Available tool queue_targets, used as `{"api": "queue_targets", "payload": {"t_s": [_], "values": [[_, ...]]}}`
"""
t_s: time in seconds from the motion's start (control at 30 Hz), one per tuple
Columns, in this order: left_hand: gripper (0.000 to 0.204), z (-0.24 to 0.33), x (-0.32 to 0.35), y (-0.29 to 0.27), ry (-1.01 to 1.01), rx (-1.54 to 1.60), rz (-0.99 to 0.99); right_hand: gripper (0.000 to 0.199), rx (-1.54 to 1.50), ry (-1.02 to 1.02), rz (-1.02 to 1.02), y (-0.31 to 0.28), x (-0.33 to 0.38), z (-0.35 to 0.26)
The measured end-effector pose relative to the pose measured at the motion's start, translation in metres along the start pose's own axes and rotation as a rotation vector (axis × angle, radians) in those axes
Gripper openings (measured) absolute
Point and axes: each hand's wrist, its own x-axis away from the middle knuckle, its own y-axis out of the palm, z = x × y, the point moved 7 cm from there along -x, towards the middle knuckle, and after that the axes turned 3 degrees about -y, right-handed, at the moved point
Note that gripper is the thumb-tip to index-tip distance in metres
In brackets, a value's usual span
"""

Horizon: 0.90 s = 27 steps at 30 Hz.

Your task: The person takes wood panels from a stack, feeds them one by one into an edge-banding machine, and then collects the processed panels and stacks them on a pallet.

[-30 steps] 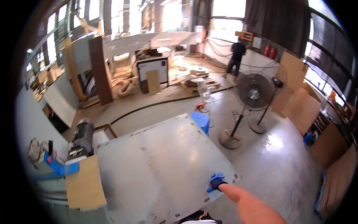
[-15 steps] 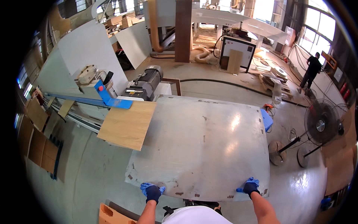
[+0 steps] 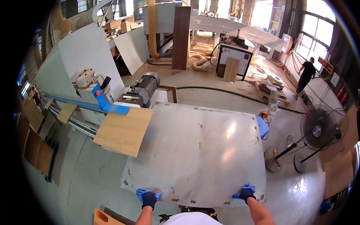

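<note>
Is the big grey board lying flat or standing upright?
Lying flat: the grey board shows its broad face upward, and both gloved hands, left and right, grip its near edge.

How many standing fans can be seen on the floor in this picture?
1. The black pedestal fan stands on the floor right of the grey panel. A second round base sits beside its own; any fan above it is not distinguishable.
</note>
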Motion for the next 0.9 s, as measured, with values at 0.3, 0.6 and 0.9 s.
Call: {"api": "queue_targets", "payload": {"t_s": [0.3,0.6,0.9], "values": [[0.123,-0.004,-0.004,0.001,0.005,-0.028,0.051,0.138,0.009,-0.012,-0.006,0.011,-0.011,0.003],[0.122,0.005,-0.007,0.002,0.067,-0.031,0.060,0.139,0.000,0.007,-0.034,0.018,-0.016,0.012],[0.054,-0.003,-0.035,0.058,0.594,0.032,0.406,0.137,0.028,-0.003,-0.037,0.020,-0.020,0.005]]}}
